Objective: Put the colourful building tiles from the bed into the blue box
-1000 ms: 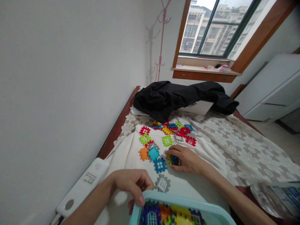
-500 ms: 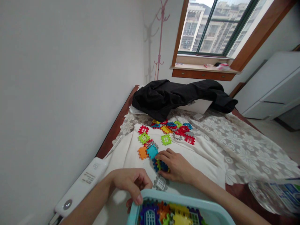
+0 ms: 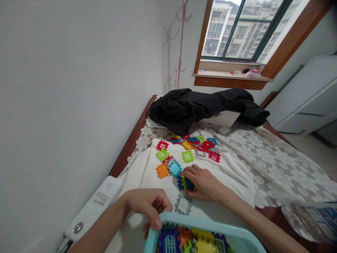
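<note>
Basket (image 3: 184, 225) of pale blue plastic sits nearest, its rim pinched by the left hand (image 3: 147, 205) — toothed tiles heaped inside. Beyond those fingers, the right hand (image 3: 204, 181) curls around a small blue-and-green tile cluster (image 3: 184, 183) on cream cloth (image 3: 231, 175); farther off lie scattered square tiles (image 3: 188, 146).

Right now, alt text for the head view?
The right hand grips a small stack of colourful toy tiles on a white cloth, while the left hand holds the rim of a light blue basket of similar tiles. More loose tiles lie beyond, before a black garment under a window.
</note>
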The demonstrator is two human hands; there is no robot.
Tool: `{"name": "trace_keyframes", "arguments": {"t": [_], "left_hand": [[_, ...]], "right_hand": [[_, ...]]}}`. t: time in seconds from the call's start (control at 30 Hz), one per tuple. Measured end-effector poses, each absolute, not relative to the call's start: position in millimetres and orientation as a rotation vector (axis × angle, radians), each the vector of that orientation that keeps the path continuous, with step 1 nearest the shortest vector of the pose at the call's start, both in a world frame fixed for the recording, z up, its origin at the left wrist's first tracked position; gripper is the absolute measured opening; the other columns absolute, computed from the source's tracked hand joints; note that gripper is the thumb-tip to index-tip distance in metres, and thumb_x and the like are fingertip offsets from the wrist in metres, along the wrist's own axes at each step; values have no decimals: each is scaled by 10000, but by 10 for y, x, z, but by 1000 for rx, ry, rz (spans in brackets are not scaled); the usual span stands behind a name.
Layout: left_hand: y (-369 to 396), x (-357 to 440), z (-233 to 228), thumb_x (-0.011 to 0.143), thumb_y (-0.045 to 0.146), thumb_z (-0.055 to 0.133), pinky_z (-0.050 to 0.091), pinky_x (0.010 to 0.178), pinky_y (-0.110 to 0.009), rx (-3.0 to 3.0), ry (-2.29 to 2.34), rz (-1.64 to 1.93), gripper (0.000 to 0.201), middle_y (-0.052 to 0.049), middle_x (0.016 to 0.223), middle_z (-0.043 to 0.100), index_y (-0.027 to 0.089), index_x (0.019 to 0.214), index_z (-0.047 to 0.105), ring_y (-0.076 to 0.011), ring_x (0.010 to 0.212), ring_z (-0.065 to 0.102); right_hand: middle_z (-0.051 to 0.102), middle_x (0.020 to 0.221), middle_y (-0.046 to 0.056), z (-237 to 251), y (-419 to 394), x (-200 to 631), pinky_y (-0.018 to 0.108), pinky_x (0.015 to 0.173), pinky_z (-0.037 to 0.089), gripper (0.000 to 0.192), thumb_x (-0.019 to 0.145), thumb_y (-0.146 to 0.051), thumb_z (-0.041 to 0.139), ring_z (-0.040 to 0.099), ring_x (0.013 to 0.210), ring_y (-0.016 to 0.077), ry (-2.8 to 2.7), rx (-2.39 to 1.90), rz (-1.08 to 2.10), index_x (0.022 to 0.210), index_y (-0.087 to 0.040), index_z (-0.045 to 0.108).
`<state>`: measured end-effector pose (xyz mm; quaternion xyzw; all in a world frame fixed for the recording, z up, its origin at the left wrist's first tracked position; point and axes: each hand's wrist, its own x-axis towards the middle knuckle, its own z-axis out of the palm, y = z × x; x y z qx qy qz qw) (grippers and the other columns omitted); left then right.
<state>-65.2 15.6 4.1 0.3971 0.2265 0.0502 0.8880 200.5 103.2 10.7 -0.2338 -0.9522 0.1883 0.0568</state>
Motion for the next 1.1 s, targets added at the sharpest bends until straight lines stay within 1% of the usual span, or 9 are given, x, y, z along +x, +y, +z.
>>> {"name": "trace_keyframes", "arguments": {"t": [0.23, 0.37, 0.47, 0.53, 0.7, 0.87, 0.93, 1.0, 1.1], "left_hand": [[155, -657, 52, 592, 347, 960, 523, 310, -186, 819, 470, 112, 394, 32, 524, 674, 167, 651, 614, -136, 339, 592], [159, -657, 65, 585, 358, 961, 529, 318, -186, 821, 481, 102, 401, 29, 524, 672, 167, 651, 615, -140, 352, 602], [159, -660, 55, 584, 353, 959, 538, 327, -192, 826, 480, 96, 395, 32, 522, 664, 167, 655, 617, -139, 354, 601], [156, -662, 44, 587, 340, 955, 536, 327, -190, 826, 483, 101, 388, 34, 523, 663, 169, 651, 612, -139, 356, 602], [152, -660, 20, 593, 342, 948, 534, 333, -187, 830, 486, 111, 386, 30, 514, 661, 167, 644, 608, -139, 360, 607], [153, -649, 37, 548, 385, 970, 519, 320, -183, 826, 504, 95, 437, 30, 496, 643, 160, 636, 606, -132, 349, 585], [149, -646, 70, 541, 396, 975, 506, 314, -177, 832, 522, 110, 452, 35, 493, 636, 162, 632, 599, -123, 348, 571], [147, -642, 113, 548, 423, 973, 488, 308, -176, 843, 542, 138, 465, 43, 493, 627, 166, 633, 595, -114, 350, 552], [153, -632, 167, 563, 476, 958, 463, 301, -187, 855, 573, 168, 473, 46, 491, 624, 177, 641, 599, -110, 344, 526]], "right_hand": [[673, 1286, 123, 79, 999, 1968, 404, 850, 538, 528, 832, -312, 734, 601, 1102, 309, -2938, -702, 553, 1328, -213, 582], [680, 1283, 124, 118, 1009, 2012, 418, 926, 525, 549, 813, -296, 721, 610, 1122, 309, -2874, -682, 635, 1335, -198, 585], [683, 1281, 105, 201, 946, 2040, 403, 960, 512, 587, 820, -304, 715, 620, 1125, 288, -2838, -555, 756, 1380, -212, 563], [675, 1305, 98, 242, 872, 2033, 387, 924, 516, 594, 833, -324, 718, 623, 1120, 282, -2899, -419, 793, 1398, -235, 558], [676, 1313, 82, 220, 712, 1967, 368, 816, 513, 515, 884, -367, 719, 611, 1095, 283, -3049, -266, 712, 1368, -260, 582], [695, 1266, 82, 173, 651, 1942, 345, 788, 506, 396, 954, -270, 641, 616, 1044, 256, -3056, -291, 634, 1346, -237, 588], [691, 1262, 99, 155, 680, 1948, 351, 789, 515, 410, 928, -288, 666, 620, 1044, 263, -3055, -283, 650, 1327, -221, 598], [685, 1258, 118, 142, 765, 1970, 369, 810, 529, 491, 859, -325, 721, 629, 1050, 280, -3024, -313, 706, 1321, -204, 603], [682, 1254, 120, 202, 973, 2065, 396, 897, 537, 577, 773, -304, 755, 648, 1075, 286, -2869, -409, 836, 1321, -201, 608]]}}
